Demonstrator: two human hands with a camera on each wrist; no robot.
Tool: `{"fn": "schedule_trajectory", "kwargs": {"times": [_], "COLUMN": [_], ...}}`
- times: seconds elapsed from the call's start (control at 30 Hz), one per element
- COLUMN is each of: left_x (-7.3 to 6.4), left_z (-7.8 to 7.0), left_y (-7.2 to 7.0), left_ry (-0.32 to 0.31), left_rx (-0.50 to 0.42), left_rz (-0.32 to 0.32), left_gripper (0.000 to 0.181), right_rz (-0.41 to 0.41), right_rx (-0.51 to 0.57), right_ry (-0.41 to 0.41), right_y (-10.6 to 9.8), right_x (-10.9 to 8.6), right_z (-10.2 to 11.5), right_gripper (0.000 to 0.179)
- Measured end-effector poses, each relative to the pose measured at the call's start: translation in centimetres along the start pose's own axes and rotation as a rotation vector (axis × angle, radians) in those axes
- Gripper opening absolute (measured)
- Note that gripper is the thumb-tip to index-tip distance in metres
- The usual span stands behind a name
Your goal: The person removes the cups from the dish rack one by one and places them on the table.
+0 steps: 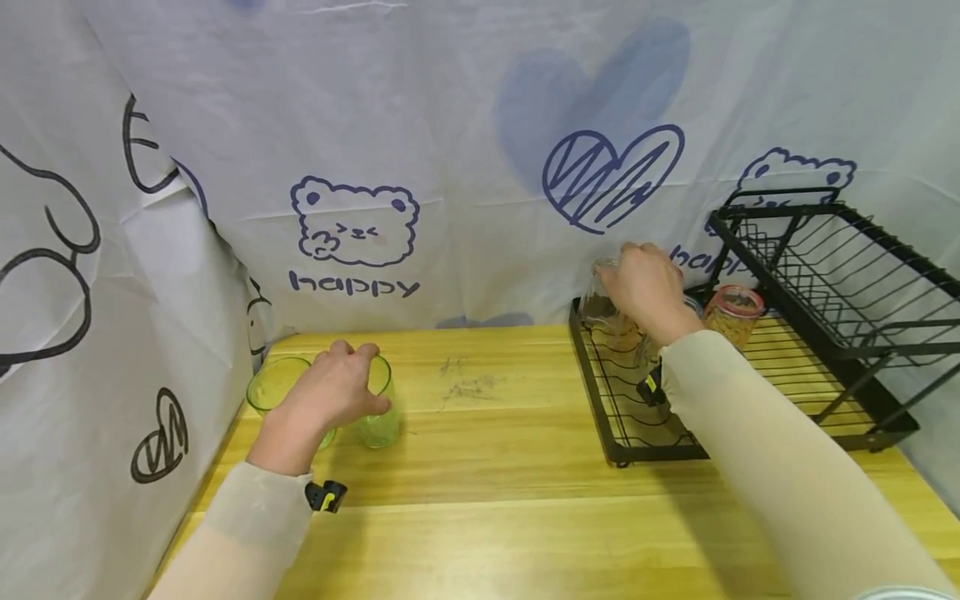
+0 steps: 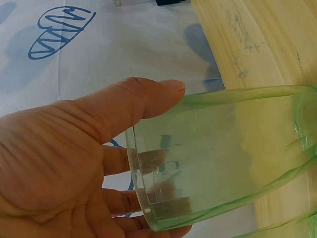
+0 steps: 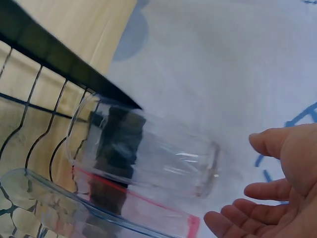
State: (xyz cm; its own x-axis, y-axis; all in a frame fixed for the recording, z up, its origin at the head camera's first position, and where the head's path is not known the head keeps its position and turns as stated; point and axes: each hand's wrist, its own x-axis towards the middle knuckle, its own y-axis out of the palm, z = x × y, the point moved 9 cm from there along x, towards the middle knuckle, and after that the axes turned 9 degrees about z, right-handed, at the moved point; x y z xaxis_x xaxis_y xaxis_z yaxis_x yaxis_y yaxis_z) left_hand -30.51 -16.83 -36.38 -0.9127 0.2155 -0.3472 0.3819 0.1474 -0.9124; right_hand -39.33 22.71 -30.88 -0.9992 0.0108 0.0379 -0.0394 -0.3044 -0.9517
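My left hand (image 1: 337, 387) is round the upper end of a tall green glass (image 1: 380, 425) standing on the table. In the left wrist view the thumb lies along one side of the green glass (image 2: 208, 148), and the other fingers show through it. A wider green glass (image 1: 276, 382) stands just left, partly behind the hand. My right hand (image 1: 647, 287) is above the black dish rack, its fingers loosely bent. The right wrist view shows a gap between those fingers and a clear glass (image 3: 168, 153) standing on the rack wires.
The black two-tier dish rack (image 1: 592, 392) stands on the right of the wooden table (image 1: 465, 450). Beside the clear glass are a red-edged vessel (image 3: 148, 206), a blue-rimmed one (image 3: 29, 183) and a pink-rimmed one (image 1: 735, 317). A printed white cloth (image 1: 465, 167) hangs behind.
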Motion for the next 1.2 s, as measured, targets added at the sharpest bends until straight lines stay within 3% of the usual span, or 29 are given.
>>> {"fn": "schedule_trajectory", "kwargs": {"times": [0.13, 0.37, 0.63, 1.2], "left_x": [0.0, 0.2, 0.3, 0.1], "left_z": [-0.1, -0.2, -0.3, -0.1], "left_y": [0.2, 0.3, 0.1, -0.2], "left_ry": [-0.002, 0.014, 0.0, -0.002], "left_rx": [0.004, 0.022, 0.013, 0.018], "left_rz": [0.01, 0.012, 0.032, 0.04], "left_gripper": [0.087, 0.087, 0.087, 0.087], "right_rz": [0.041, 0.099, 0.115, 0.135], "right_rx": [-0.003, -0.049, -0.223, -0.082], "right_ry": [0.068, 0.108, 0.07, -0.008], "right_y": [0.9, 2.3, 3.6, 4.8], "right_x": [1.4, 2.5, 3.0, 2.9], "right_z": [-0.7, -1.3, -0.6, 0.2], "right_gripper": [0.052, 0.058, 0.058, 0.063]}}
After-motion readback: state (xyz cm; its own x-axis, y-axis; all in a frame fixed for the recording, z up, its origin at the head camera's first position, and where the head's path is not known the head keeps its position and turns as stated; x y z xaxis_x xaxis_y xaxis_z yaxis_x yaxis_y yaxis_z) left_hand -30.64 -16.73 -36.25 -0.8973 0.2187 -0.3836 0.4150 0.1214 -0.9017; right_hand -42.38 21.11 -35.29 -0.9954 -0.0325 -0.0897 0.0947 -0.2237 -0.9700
